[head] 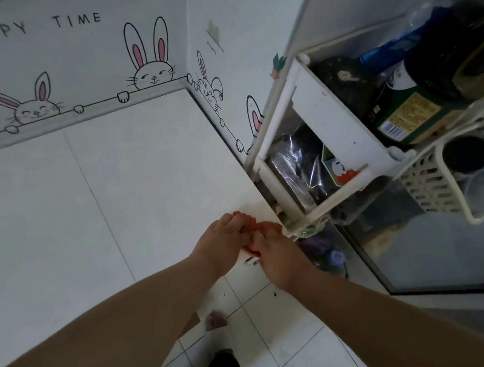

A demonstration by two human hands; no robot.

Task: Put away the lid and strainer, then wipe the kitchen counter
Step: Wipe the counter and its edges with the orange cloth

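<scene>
Two hands, left [227, 242] and right [272, 260], together gripping bunched orange cloth [268, 228], counter [81, 207] edge, orientation unclear

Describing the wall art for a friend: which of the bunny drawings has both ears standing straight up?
The bunny nearest the corner on the back wall, below "TIME". The bunny to its left has one ear flopped sideways.

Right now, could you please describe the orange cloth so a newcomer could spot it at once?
Start at the white counter below the rabbit wall drawings. At its near right corner, both hands meet, bunching the orange cloth between the left hand and right hand. Nothing else there is orange.
</scene>
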